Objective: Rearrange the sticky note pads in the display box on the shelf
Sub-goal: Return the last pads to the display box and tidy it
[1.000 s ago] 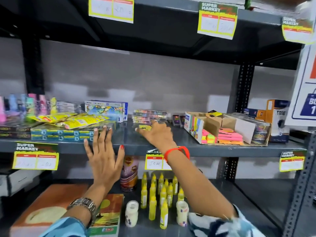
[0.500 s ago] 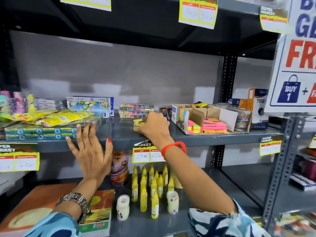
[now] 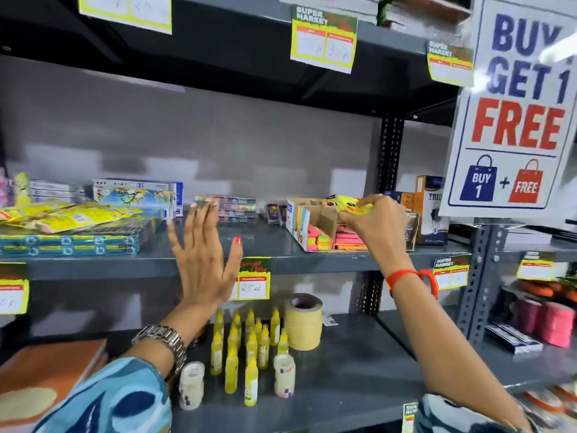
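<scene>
A cardboard display box (image 3: 295, 225) stands on the middle shelf (image 3: 265, 242), right of centre. It holds pink, orange and green-yellow sticky note pads (image 3: 323, 240) in its compartments. My right hand (image 3: 373, 221) hovers over the box, fingers pinched on a yellow sticky note pad (image 3: 351, 205) held above the back compartment. My left hand (image 3: 203, 257) is raised in front of the shelf edge, fingers spread, holding nothing.
Crayon boxes (image 3: 137, 198) and yellow packets (image 3: 68, 214) fill the shelf's left part. Small boxes (image 3: 429, 207) stand right of the display box. Below are yellow glue bottles (image 3: 246, 348) and a tape roll (image 3: 303, 321). A "buy 1 get 1 free" sign (image 3: 515, 114) hangs at right.
My right hand lifted a yellow pad from the shelf surface and carried it right, over the display box. My left hand rose slightly. The camera turned right.
</scene>
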`<state>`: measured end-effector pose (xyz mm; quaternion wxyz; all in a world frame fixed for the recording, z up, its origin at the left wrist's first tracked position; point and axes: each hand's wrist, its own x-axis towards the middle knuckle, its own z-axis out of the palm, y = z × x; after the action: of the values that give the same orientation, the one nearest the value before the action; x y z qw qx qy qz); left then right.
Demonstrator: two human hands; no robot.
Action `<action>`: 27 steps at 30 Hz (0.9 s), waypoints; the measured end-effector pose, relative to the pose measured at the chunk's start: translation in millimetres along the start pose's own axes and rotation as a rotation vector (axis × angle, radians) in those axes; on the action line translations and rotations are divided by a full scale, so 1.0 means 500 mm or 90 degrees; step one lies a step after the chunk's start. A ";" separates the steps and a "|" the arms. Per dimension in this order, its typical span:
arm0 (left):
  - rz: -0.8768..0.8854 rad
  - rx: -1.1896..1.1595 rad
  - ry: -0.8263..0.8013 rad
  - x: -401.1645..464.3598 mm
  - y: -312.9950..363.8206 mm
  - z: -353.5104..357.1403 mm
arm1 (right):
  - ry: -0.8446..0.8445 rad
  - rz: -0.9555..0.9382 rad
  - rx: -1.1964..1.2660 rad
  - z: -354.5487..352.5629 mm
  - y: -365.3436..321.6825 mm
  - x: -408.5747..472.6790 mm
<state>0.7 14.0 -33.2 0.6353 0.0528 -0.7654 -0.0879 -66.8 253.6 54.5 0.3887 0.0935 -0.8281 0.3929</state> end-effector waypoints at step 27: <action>-0.542 -0.769 -0.406 0.098 0.234 0.122 | -0.168 0.146 0.266 0.082 0.092 0.023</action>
<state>-64.7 123.2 26.8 0.2171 -0.0404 -0.6444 -0.7321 -119.2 256.4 20.1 0.2025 0.1275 -0.7780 0.5810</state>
